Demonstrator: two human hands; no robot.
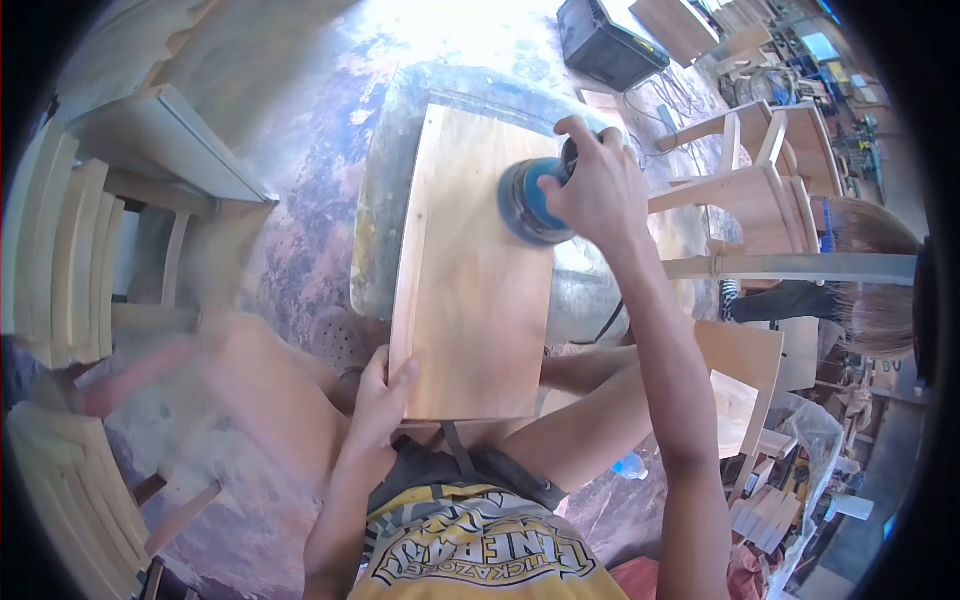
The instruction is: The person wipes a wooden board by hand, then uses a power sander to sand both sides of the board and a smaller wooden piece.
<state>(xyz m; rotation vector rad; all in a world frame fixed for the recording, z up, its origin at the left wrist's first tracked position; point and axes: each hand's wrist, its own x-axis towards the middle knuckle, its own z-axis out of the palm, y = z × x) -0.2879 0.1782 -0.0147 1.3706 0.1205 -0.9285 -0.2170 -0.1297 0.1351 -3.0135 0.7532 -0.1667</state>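
A pale wooden board (480,300) lies across a low worn table (375,230), its near end by my lap. On the board's upper right part sits a blue orbital sander (537,200), its pad flat against the wood. My right hand (600,185) is wrapped over the top of the sander, the fingers partly hidden behind its body. At the board's lower left corner, my left hand (385,395) grips the edge, thumb on the top face and fingers around the side.
Stacked wooden furniture parts (75,260) stand at the left. Wooden stools or chairs (750,190) lie to the right, near a horizontal bar (790,267). A black case (610,45) is on the floor at the top. A plastic bottle (630,466) lies near my right leg.
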